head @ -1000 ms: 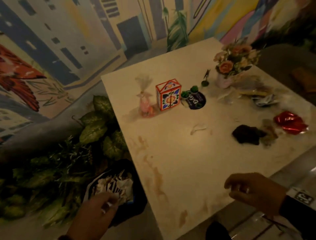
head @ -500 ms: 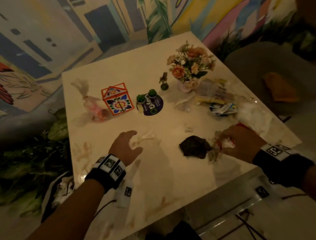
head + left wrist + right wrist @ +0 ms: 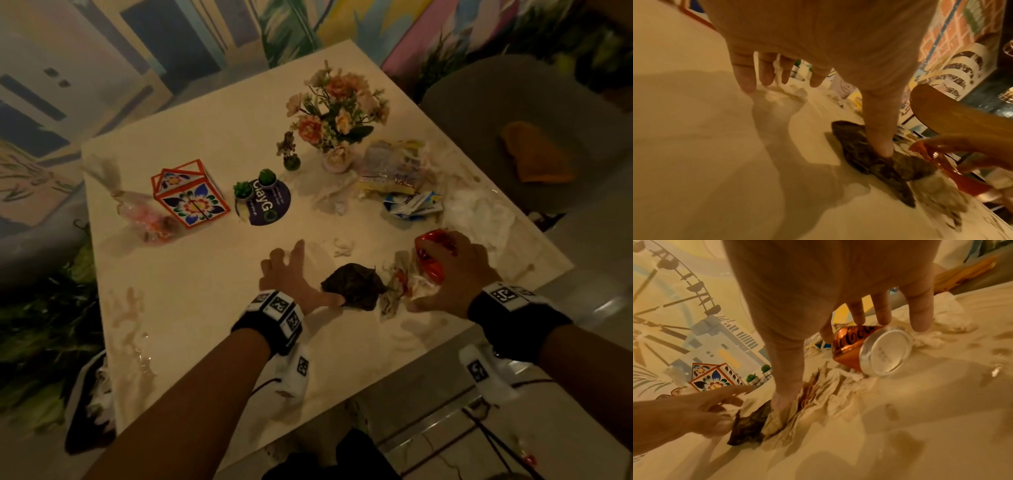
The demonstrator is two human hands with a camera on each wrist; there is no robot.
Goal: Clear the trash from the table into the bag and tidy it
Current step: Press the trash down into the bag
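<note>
Since half a second ago, when the left hand (image 3: 291, 274) hovered over a small paper scrap further left, it has slid right, and its thumb now presses the near edge of the dark crumpled wad (image 3: 354, 286) while the four fingers stay spread and fairly straight above the counter (image 3: 191, 301), closing on nothing. The right hand (image 3: 452, 274) remains over the red soda can (image 3: 865, 348), which lies on its side; its fingertips touch the can's far side and its thumb digs into the stained napkins (image 3: 818, 395) just near it, a loose claw rather than a firm grip. Both hands now bracket one heap, so I judge the next load for the bag (image 3: 89, 404), which hangs low at the counter's left near corner, is being raked together rather than lifted yet.

The wad looks like dull, creased dark paper or foil, light and springy. The napkins are thin, pleated and brown-blotched, probably damp, likely to tear or trail. The can is smooth glossy metal with a pale concave base and may roll. Further right, more wrappers (image 3: 411, 204) and white tissue (image 3: 479, 216) wait. Brownish smears on the counter's left near part will need wiping.
</note>
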